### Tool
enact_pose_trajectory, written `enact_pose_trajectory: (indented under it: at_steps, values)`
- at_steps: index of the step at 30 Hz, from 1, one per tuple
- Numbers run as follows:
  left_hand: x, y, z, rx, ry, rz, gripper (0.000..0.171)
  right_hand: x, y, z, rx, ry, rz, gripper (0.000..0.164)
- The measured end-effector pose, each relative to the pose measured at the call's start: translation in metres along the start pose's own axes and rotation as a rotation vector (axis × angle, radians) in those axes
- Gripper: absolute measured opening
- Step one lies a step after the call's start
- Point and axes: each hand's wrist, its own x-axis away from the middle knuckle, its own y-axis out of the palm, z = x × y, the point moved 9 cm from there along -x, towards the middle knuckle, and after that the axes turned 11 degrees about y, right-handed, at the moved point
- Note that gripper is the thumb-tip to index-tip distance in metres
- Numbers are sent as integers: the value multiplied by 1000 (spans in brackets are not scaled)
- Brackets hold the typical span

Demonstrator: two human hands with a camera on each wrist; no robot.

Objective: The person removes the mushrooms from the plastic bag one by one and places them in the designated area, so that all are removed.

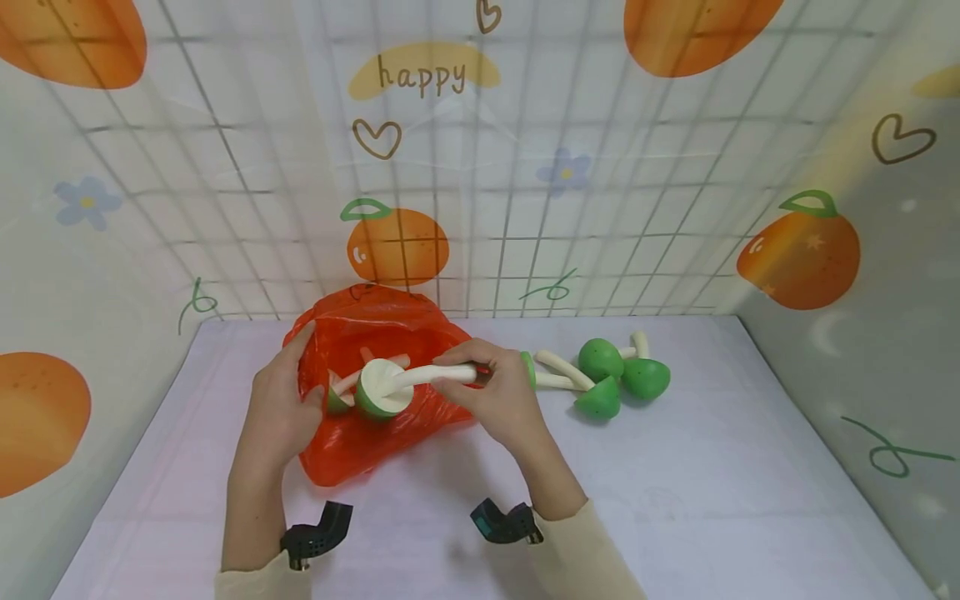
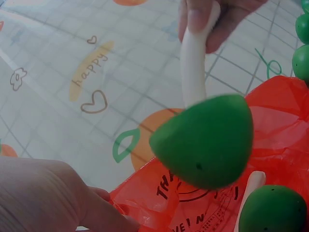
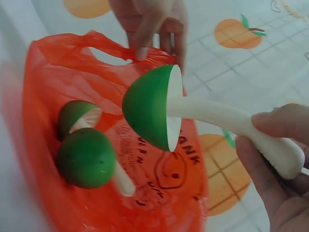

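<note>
My right hand pinches the white stem of a toy mushroom with a green cap. The mushroom lies sideways in the air over a red plastic bag, its cap pointing left in the head view. At the bag's left edge, my left hand grips the plastic between thumb and fingers. In the right wrist view, two more green mushrooms show in the bag: a nearer mushroom and a farther one behind it. Dark print marks the bag.
Several green-capped mushrooms lie in a cluster on the table, right of my right hand. The white tabletop meets a back wall printed with oranges and grid lines. Side walls stand left and right.
</note>
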Motion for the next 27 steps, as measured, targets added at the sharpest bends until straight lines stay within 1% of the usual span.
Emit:
enact_pose_trajectory:
  at_steps: [3, 10, 13, 20, 27]
  values:
    - [0, 0, 0, 2, 3, 1, 84, 1, -11, -5, -42, -14, 17, 19]
    - [0, 1, 2, 5, 4, -4, 86, 3, -39, -11, -78, -34, 91, 18]
    - [0, 2, 2, 3, 10, -3, 86, 5, -51, -15, -98, -55, 127, 18]
    - [0, 2, 3, 3, 18, 0, 86, 7, -85, -16, -78, -66, 261, 22]
    - [1, 3, 3, 3, 9, -3, 86, 9, -112, -7, -89, -23, 393, 22]
